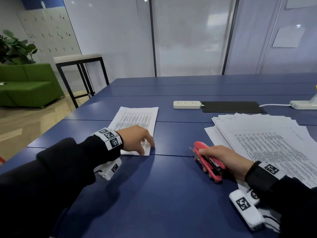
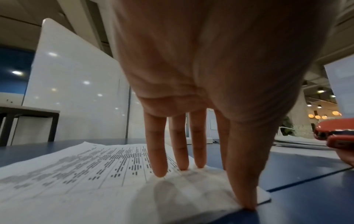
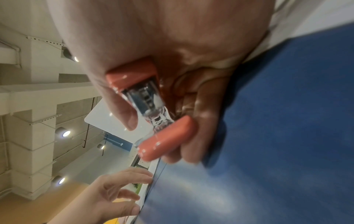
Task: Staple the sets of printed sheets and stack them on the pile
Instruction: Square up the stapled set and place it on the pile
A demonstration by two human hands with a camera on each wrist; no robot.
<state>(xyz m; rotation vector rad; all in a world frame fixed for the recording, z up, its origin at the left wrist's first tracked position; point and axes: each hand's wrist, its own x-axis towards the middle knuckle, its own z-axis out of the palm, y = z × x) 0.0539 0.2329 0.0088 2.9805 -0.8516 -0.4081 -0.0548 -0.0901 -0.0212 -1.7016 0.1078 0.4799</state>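
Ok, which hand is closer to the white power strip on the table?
Right. The right hand, gripping the red stapler, lies nearly straight below the power strip; the left hand is farther off, leftward.

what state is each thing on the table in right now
left hand: fingertips pressing the near corner of the set of sheets
set of sheets: flat on the table
right hand: gripping the stapler
stapler: held just above the table, apart from the paper
pile: loose, fanned
power strip: nothing plugged in

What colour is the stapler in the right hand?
The stapler is pinkish-red with a metal core, gripped by the right hand; the head view shows it best.
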